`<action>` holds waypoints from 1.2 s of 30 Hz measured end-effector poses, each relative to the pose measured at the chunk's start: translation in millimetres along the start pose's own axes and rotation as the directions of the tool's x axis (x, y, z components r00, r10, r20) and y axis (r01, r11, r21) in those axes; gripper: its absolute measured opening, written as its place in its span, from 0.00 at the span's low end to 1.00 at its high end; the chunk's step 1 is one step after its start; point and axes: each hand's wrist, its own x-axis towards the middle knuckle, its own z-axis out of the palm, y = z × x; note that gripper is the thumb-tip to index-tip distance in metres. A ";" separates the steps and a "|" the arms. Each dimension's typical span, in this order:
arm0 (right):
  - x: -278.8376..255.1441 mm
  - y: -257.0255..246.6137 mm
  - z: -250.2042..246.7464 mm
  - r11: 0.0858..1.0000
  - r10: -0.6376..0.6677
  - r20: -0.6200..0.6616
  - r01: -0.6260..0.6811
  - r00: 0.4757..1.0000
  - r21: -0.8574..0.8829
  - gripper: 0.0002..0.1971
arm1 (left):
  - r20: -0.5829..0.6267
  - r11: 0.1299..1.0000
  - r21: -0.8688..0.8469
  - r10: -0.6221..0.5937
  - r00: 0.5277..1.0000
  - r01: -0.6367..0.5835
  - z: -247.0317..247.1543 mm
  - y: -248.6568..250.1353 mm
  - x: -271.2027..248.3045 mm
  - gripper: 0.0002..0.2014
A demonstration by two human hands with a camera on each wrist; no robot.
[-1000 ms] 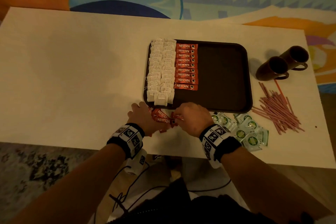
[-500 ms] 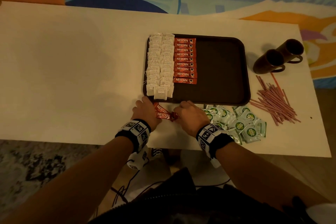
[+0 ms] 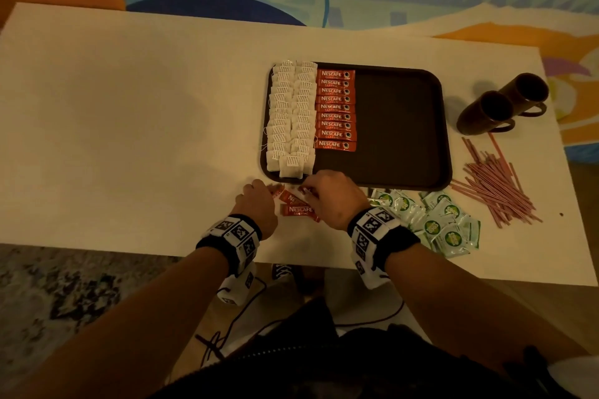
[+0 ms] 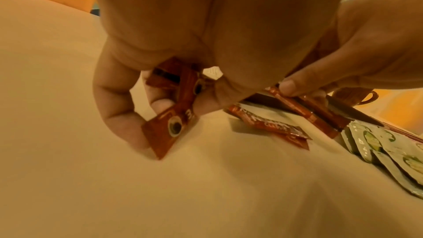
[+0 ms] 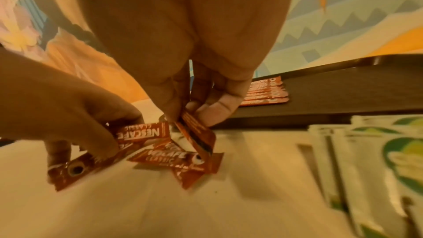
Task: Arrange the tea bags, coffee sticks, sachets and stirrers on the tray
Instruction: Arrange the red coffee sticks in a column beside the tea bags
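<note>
On the white worktop (image 3: 129, 113), the dark tray (image 3: 398, 126) already carries two columns of tea bags (image 3: 290, 116) along its 9 o'clock side, with a neat column of Nescafé coffee sticks (image 3: 335, 108) just beside them, logos all facing the same way. That ordering looks deliberate: each kind gets its own lane, filled from the left, which leaves the tray's right half bare for what remains.

Both hands work at the tray's 6 o'clock edge, over the last loose coffee sticks (image 3: 296, 206) lying crossed on the worktop. The left hand (image 3: 257, 204) has its grip clamped on one stick (image 4: 170, 128), thumb and fingers pinching it near the end, one corner close to or touching the worktop; the right hand (image 3: 334, 197) pinches the end of another stick (image 5: 198, 133), which hangs down from its fingertips. Taking them by the ends probably lets each be turned logo-up and laid parallel under the existing column.

The green-and-white sachets (image 3: 437, 220) sit fanned at the tray's 5 o'clock, and the pink stirrers (image 3: 492, 186) lie in a loose heap at its 4 o'clock, both within easy reach of the right hand, neither yet on the tray. Two dark mugs (image 3: 505, 104) stand at 3 o'clock, apart from the sorting.
</note>
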 end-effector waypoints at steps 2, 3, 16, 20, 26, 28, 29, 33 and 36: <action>3.3 -11.2 6.9 0.999 -0.026 0.061 0.028 0.998 -0.033 0.15 | 0.019 1.000 0.014 -0.015 1.000 0.014 -2.3 -4.0 -0.1 0.24; 4.3 -15.0 12.2 0.997 -0.035 0.086 0.041 0.996 -0.067 0.16 | 0.029 1.000 0.019 -0.020 0.999 0.020 -4.3 -6.3 -0.5 0.22; 5.2 -15.7 23.5 0.981 -0.002 0.122 0.026 0.993 -0.194 0.17 | 0.139 0.921 -0.387 0.016 0.990 0.040 -25.9 -32.3 1.0 0.13; 4.4 -6.1 13.1 0.997 0.064 0.124 -0.058 0.990 -0.051 0.18 | 0.194 0.797 -0.595 0.019 0.981 0.103 -34.6 -14.5 -4.8 0.10; 0.6 12.1 -6.3 0.883 0.223 0.027 -0.213 0.975 0.419 0.05 | 0.223 0.581 -0.802 0.080 0.972 0.136 -32.4 16.9 -9.4 0.12; -1.0 11.0 -16.0 0.812 0.227 -0.030 -0.172 0.973 0.558 0.02 | 0.264 0.495 -0.851 0.114 0.958 0.176 -32.7 27.0 -11.9 0.12; -0.8 9.5 -20.7 0.781 0.225 -0.055 -0.146 0.973 0.607 0.01 | 0.304 0.444 -0.872 0.161 0.939 0.206 -33.5 31.8 -13.3 0.11; 0.5 0.7 -32.0 0.771 0.193 -0.112 -0.080 0.975 0.632 0.02 | 0.360 0.286 -0.921 0.364 0.859 0.264 -35.1 52.3 -17.8 0.21; 1.3 -0.5 -35.7 0.819 0.164 -0.142 -0.055 0.976 0.571 0.03 | 0.312 0.260 -0.939 0.377 0.872 0.223 -34.5 67.0 -18.0 0.20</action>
